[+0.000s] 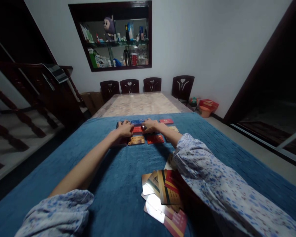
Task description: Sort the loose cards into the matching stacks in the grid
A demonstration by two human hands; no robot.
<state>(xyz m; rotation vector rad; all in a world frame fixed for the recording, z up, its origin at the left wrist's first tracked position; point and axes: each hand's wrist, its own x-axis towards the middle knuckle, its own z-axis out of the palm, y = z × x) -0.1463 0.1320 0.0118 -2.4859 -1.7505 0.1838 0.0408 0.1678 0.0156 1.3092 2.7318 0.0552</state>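
Observation:
Both my arms reach forward over a blue cloth [118, 184] on a long table. My left hand [125, 128] and my right hand [150, 125] rest close together on a small grid of cards [155, 139] laid flat on the cloth, with fingers bent down onto a red card [137, 129] between them. Blue, red and gold cards surround the hands. A loose pile of cards [162, 194] lies near me, partly under my right sleeve. Whether the fingers grip a card is unclear.
Bare marble tabletop [140, 103] extends beyond the cloth to several dark wooden chairs [182, 86]. A wall niche [115, 36] holds bottles and a purple toy. A wooden stair railing [19, 98] stands left, a red basket [208, 106] on the floor right.

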